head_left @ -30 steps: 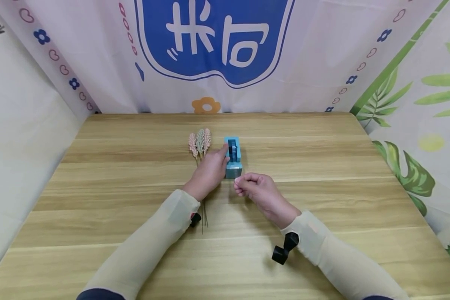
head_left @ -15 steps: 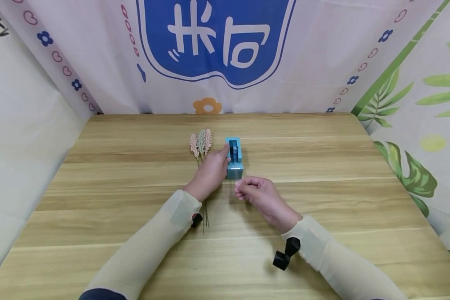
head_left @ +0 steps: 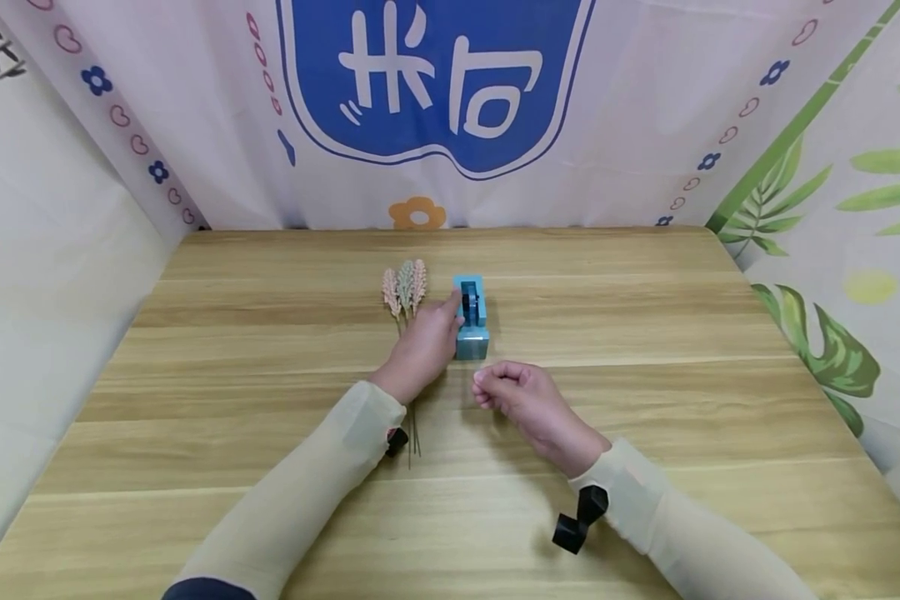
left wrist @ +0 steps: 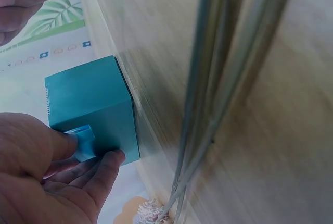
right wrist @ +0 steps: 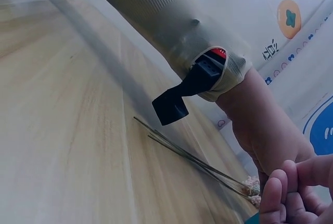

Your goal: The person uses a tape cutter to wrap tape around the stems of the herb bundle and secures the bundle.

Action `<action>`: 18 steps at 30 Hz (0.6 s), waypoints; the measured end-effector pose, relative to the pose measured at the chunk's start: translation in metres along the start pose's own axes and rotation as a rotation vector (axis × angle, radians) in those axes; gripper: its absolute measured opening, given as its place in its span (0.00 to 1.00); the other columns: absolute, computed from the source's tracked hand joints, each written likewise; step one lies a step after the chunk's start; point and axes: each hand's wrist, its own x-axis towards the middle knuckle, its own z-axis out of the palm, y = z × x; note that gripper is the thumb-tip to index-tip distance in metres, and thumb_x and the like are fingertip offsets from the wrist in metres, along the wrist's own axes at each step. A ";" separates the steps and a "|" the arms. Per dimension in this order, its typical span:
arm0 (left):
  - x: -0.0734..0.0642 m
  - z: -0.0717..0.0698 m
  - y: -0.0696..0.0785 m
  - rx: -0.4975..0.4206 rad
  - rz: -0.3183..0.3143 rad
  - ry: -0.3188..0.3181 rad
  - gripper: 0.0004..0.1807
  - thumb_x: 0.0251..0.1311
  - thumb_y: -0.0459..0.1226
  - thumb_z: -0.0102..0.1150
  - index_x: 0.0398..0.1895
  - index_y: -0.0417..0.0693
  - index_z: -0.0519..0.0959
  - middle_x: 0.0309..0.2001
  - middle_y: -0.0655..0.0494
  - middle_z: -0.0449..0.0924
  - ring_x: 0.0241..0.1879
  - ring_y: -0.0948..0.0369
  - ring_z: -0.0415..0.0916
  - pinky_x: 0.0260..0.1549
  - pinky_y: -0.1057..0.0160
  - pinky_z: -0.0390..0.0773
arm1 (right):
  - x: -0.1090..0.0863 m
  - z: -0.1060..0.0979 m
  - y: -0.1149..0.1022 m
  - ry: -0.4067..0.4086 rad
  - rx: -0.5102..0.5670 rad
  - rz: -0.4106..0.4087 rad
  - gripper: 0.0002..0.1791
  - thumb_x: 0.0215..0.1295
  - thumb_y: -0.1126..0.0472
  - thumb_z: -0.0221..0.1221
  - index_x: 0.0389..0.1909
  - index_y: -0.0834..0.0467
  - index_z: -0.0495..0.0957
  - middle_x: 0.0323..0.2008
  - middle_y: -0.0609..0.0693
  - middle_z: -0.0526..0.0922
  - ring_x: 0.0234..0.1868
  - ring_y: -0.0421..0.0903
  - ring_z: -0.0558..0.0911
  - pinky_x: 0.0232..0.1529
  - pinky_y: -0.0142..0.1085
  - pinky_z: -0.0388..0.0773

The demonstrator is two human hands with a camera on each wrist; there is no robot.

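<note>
gripping the blue tape dispenser (head_left: 473, 344) by its left side, the left hand (head_left: 423, 340) has thumb and fingertips against the wall. just in front of it, the grip of the right hand (head_left: 531, 408) is narrow, thumb and fingers pinching a clear strip of tape (head_left: 476, 364), faint to see, that reaches the dispenser's front end. the dispenser stands on the wooden bench (head_left: 630, 317), just right of three artificial flowers (head_left: 405, 285), pink and green, whose thin stems run beneath the left hand.

Right grip (head_left: 534, 408) in a pinch
</note>
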 end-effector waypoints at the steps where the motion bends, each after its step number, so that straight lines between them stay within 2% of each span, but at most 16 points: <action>1: 0.000 0.000 0.000 0.000 -0.003 -0.002 0.29 0.81 0.36 0.48 0.80 0.36 0.61 0.48 0.39 0.85 0.42 0.53 0.84 0.45 0.57 0.87 | -0.001 0.000 0.000 -0.001 0.002 -0.001 0.07 0.76 0.67 0.58 0.43 0.68 0.81 0.32 0.43 0.86 0.36 0.38 0.83 0.42 0.29 0.82; 8: 0.000 0.000 0.001 0.002 -0.021 -0.007 0.29 0.81 0.36 0.48 0.80 0.37 0.61 0.52 0.38 0.85 0.47 0.51 0.85 0.49 0.54 0.86 | -0.003 -0.001 0.002 -0.010 0.015 -0.005 0.09 0.77 0.67 0.57 0.46 0.71 0.80 0.32 0.44 0.86 0.36 0.37 0.83 0.42 0.28 0.83; 18: 0.000 0.003 0.001 0.004 -0.023 -0.001 0.29 0.81 0.36 0.48 0.80 0.38 0.61 0.46 0.41 0.85 0.37 0.55 0.82 0.41 0.59 0.85 | -0.006 0.001 0.002 0.009 0.017 0.015 0.13 0.77 0.67 0.57 0.51 0.74 0.78 0.32 0.43 0.86 0.36 0.37 0.83 0.42 0.28 0.83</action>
